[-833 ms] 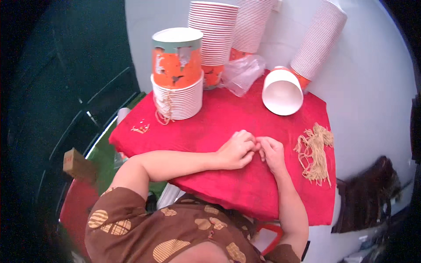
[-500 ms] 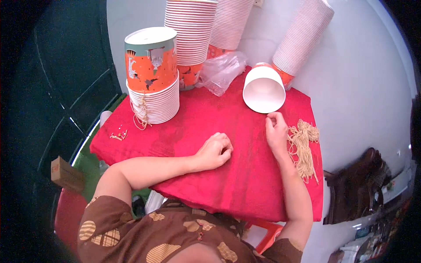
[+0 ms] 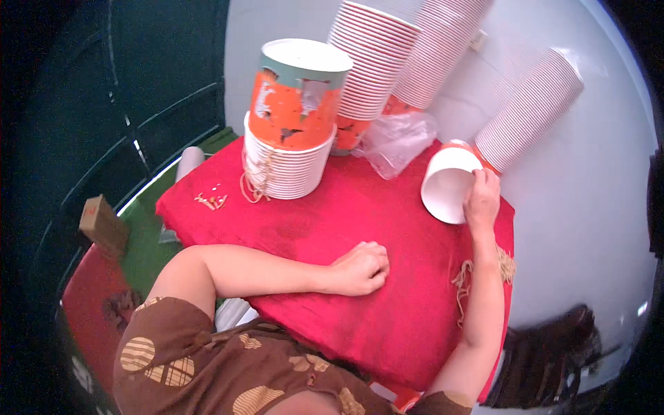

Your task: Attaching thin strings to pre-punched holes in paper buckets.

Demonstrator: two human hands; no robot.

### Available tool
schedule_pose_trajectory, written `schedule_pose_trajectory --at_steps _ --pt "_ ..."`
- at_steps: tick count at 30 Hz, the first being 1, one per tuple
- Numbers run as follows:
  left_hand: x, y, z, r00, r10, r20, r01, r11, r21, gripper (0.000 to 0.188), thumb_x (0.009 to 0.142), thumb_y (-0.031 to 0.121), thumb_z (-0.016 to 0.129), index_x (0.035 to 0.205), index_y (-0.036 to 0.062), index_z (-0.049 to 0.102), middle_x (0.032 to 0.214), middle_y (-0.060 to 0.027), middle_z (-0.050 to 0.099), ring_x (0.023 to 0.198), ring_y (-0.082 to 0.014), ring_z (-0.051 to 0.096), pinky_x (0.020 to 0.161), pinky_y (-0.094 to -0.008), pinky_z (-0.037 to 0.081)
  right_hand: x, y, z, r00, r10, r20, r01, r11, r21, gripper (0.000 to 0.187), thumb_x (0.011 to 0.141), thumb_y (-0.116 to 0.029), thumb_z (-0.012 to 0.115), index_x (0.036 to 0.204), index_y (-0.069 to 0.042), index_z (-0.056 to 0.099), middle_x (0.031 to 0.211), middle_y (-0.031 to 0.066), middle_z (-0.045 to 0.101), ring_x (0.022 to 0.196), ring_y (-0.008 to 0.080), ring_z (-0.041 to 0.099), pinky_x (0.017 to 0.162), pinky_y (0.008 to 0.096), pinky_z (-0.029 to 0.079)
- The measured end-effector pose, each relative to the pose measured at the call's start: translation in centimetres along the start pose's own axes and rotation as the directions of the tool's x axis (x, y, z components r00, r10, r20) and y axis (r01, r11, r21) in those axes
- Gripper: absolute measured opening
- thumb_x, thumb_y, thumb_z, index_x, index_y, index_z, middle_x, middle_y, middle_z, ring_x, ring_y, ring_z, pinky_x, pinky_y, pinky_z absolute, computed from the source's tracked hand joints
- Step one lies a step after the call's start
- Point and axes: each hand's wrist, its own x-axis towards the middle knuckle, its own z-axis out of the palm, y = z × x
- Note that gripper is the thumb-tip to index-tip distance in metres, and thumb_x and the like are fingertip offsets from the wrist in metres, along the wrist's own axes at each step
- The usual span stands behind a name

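A white-lined paper bucket [image 3: 446, 185] lies on its side at the right of the table, its mouth facing me. At the right edge of its rim my right hand [image 3: 483, 197] pinches the wall between thumb and fingers. My left hand [image 3: 360, 268] rests on the red cloth in a loose fist, with nothing seen in it. Behind my right forearm lies a bundle of beige strings [image 3: 505, 266], partly covered by the arm. At the left stands a stack of paper buckets [image 3: 287, 169], strings hanging down its side and an orange-and-green upside-down bucket [image 3: 294, 104] on top.
Tall stacks of paper buckets [image 3: 373, 62] rise at the back, and another leaning stack [image 3: 529, 111] stands behind the lying bucket. A clear plastic bag [image 3: 398, 145] lies between them. Small scraps [image 3: 211, 198] sit on the red tablecloth [image 3: 290, 225] at the left.
My right hand has moved forward to the lying bucket's rim and now grips it. My left hand stays on the cloth, while the whole view has tilted and shifted.
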Motion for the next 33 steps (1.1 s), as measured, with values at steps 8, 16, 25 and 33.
schedule_pose_trajectory --at_steps 8,16,25,33 --pt "-0.4 0.0 0.0 0.999 -0.034 -0.027 0.033 0.998 -0.044 0.009 0.078 0.012 0.059 0.074 0.0030 0.059 0.086 -0.0121 0.057 0.089 -0.0308 0.054 0.080 -0.0427 0.042 2.0 0.3 0.9 0.989 -0.134 0.060 0.137 0.989 -0.048 0.014 0.073 0.005 0.054 0.085 -0.001 0.053 0.085 0.0142 0.053 0.083 0.0323 0.053 0.071 0.0418 0.048" --pt "-0.2 0.0 -0.2 1.000 -0.002 0.016 0.002 1.000 0.014 0.007 0.079 0.011 0.061 0.078 0.0040 0.061 0.087 -0.0110 0.057 0.090 -0.0297 0.054 0.081 -0.0416 0.042 2.5 1.3 1.5 0.981 -0.171 0.093 0.178 0.981 -0.071 0.009 0.075 0.002 0.055 0.082 -0.003 0.056 0.082 0.0134 0.057 0.080 0.0314 0.058 0.068 0.0411 0.052" --pt "0.1 0.2 -0.5 0.999 -0.018 0.051 0.018 1.000 0.008 0.007 0.078 0.008 0.061 0.080 0.0017 0.062 0.088 -0.0105 0.059 0.088 -0.0285 0.054 0.080 -0.0398 0.041 3.5 0.6 1.2 0.964 -0.161 0.211 0.186 0.977 -0.107 0.009 0.077 -0.001 0.057 0.085 -0.004 0.058 0.083 0.0144 0.061 0.082 0.0298 0.062 0.069 0.0398 0.055" --pt "-0.1 0.1 -0.2 1.000 0.009 -0.019 -0.009 0.999 -0.035 0.007 0.077 0.009 0.060 0.075 0.0024 0.061 0.081 -0.0121 0.056 0.084 -0.0303 0.053 0.076 -0.0421 0.041 3.6 -1.6 -1.6 0.890 -0.173 0.422 0.238 0.965 -0.108 0.012 0.076 0.000 0.056 0.087 -0.003 0.054 0.081 0.0144 0.065 0.077 0.0323 0.064 0.066 0.0430 0.054"
